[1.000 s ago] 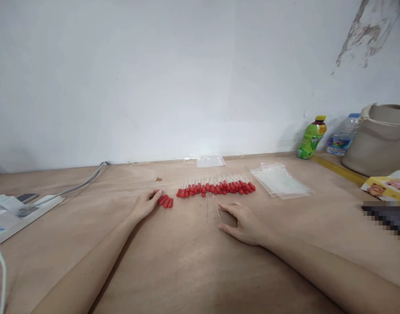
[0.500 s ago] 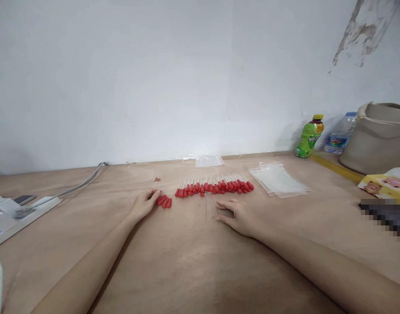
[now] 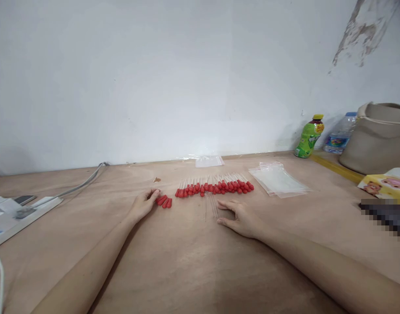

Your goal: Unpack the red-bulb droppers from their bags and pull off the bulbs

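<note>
My left hand (image 3: pixel 145 205) rests on the table with thumb and fingers drawn together, right beside a small group of loose red handles (image 3: pixel 164 201). Whether a handle lies in its fingertips is hidden. To the right lies a long row of red-handled thin rods (image 3: pixel 216 188), their pale shafts pointing toward the wall. Several thin bare metal rods (image 3: pixel 211 206) reach from this row toward me. Beside these rods, my right hand (image 3: pixel 241 219) lies with thumb and fingers apart and nothing visible between them.
Clear zip bags (image 3: pixel 280 179) are stacked at right, and another bag (image 3: pixel 209 162) lies near the wall. A green drink bottle (image 3: pixel 309 137), a water bottle (image 3: pixel 340 135) and a beige bin (image 3: pixel 376 139) stand at back right. A power strip (image 3: pixel 29 220) is at left.
My right hand has shifted very slightly to the right, away from the thin rods. The left hand and the red handles look almost unchanged.
</note>
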`<state>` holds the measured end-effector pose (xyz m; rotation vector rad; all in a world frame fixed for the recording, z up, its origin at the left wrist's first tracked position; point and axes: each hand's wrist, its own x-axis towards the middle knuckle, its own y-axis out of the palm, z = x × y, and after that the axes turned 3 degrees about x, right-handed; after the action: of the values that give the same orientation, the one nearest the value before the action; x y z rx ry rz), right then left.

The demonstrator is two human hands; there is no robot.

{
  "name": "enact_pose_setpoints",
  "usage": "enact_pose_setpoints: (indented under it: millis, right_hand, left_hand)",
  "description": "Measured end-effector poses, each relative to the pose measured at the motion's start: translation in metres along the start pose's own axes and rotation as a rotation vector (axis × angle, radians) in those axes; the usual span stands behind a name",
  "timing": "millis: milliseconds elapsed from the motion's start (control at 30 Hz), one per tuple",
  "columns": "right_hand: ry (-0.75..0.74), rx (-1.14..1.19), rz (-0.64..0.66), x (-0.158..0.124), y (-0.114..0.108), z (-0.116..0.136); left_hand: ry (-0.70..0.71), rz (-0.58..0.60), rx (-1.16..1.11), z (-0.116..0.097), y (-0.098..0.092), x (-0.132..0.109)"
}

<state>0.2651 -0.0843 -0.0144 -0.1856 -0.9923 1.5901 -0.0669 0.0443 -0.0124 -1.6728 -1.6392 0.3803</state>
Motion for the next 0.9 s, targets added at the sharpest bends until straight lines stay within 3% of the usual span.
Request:
enact_pose_setpoints:
  millis: [200,333,433,567,900]
  right_hand:
    - [0.004,0.020,0.005,-0.001,0.000,-0.001]
    - [0.023,0.028,0.005,-0.001,0.001,-0.002]
    - [0.032,0.030,0.008,0.000,0.002,-0.004]
    - [0.028,0.032,-0.002,0.000,0.003,-0.005]
    - [0.015,0.024,-0.010,0.000,0.004,-0.007]
  left_hand:
    - [0.048,-0.045,0.123,-0.013,-0.006,-0.006]
    - [0.266,-0.077,0.283,-0.043,-0.005,-0.014]
    - [0.444,-0.033,0.372,-0.071,0.003,-0.015]
    - [0.544,0.025,0.465,-0.097,0.023,-0.009]
    - [0.578,0.005,0.557,-0.101,0.051,0.016]
